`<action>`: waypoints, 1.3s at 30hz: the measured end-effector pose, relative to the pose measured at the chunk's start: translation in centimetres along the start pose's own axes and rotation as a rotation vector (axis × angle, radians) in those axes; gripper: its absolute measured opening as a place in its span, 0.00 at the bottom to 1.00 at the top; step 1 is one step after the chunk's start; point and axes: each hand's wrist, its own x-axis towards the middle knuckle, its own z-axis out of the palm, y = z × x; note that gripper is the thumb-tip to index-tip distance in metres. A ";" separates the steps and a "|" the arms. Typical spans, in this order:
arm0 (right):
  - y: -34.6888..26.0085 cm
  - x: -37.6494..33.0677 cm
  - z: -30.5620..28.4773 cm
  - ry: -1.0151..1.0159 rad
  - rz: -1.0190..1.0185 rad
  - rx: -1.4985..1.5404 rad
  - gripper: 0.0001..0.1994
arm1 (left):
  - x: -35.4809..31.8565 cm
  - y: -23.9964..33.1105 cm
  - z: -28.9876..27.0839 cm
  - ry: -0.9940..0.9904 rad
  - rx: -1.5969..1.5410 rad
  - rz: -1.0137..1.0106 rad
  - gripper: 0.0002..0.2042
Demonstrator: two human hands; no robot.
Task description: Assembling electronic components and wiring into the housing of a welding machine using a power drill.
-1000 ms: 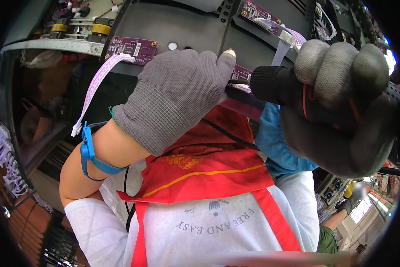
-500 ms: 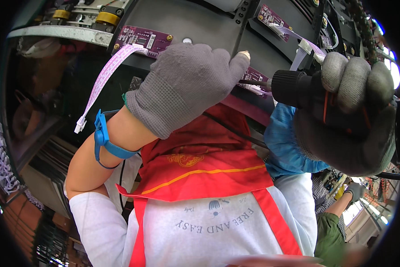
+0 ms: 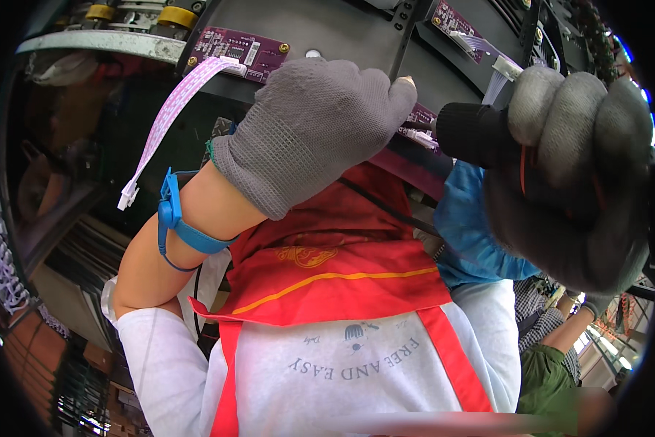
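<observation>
My right hand, in a grey glove, wraps round a black power screwdriver. Its bit points left at a purple circuit board on a dark metal panel; whether it touches a screw is hidden. My left hand, gloved in grey, lies closed over the panel beside that board. One bare fingertip pokes out of the glove near the bit. Whatever the left fingers hold is hidden beneath them. Left of this hand is a second purple board, with a pink-and-white ribbon cable hanging from it.
Another purple board with a plugged-in cable sits at the upper right of the panel. A metal rail with yellow-banded rollers runs at the far left. White cable connectors hang at the left edge. Another person's gloved hand shows at the lower right.
The screwdriver has come slightly left, closer to my left hand, and less of its bit shows. The boards and panel sit a little higher and further right in view.
</observation>
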 end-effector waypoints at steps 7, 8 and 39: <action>-1.8 -1.4 -0.5 0.050 0.037 0.036 0.08 | 0.2 1.2 -2.1 -0.056 -0.099 -0.102 0.21; -3.0 -1.9 -0.9 0.077 0.050 0.072 0.08 | 0.1 1.3 -3.3 -0.057 -0.429 -0.216 0.20; -9.6 -7.0 -9.3 0.421 -0.066 0.144 0.10 | 12.0 10.9 0.2 -0.447 -2.039 -0.596 0.30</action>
